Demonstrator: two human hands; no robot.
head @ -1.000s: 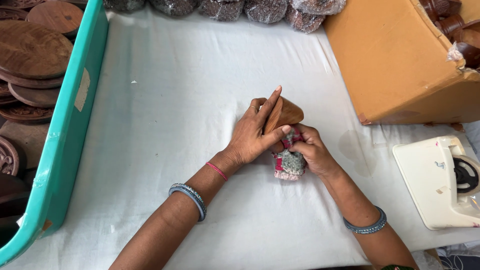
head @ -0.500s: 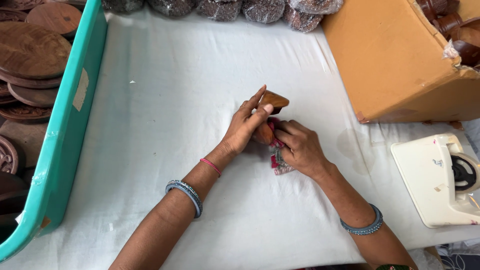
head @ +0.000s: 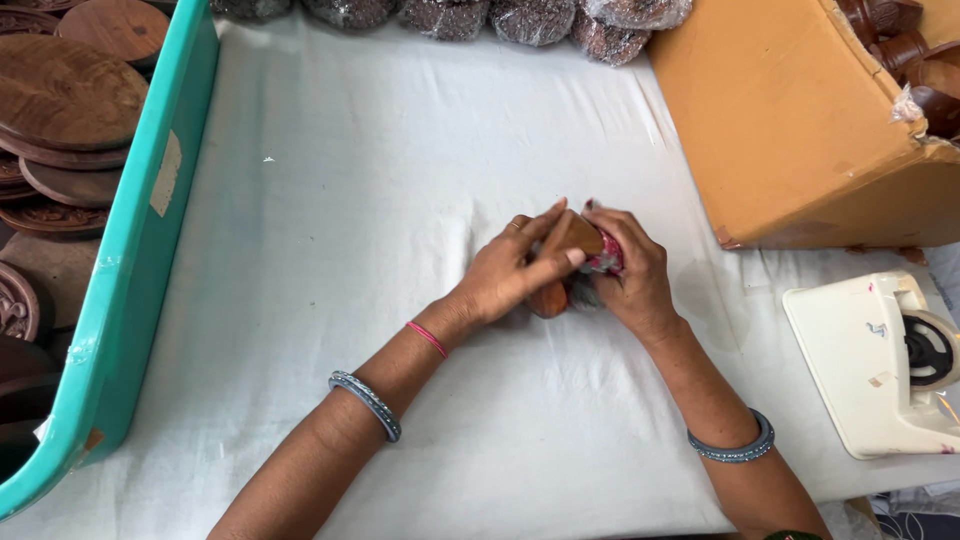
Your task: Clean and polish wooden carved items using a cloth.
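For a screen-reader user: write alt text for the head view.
Two bare hands, left hand and right hand, together grip a small brown wooden piece with a bit of red wrap over a white cloth. A teal tray of dark wooden discs lies left; a cardboard box and white tape dispenser lie right.

White-clothed table (head: 330, 200), evenly lit, perhaps daylight

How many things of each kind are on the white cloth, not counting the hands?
Wooden piece in both hands: 1
Red pouch: 1
Cardboard box: 1
Tape dispenser: 1
Wrapped bundles along the far edge: at least 5
Total: at least 9
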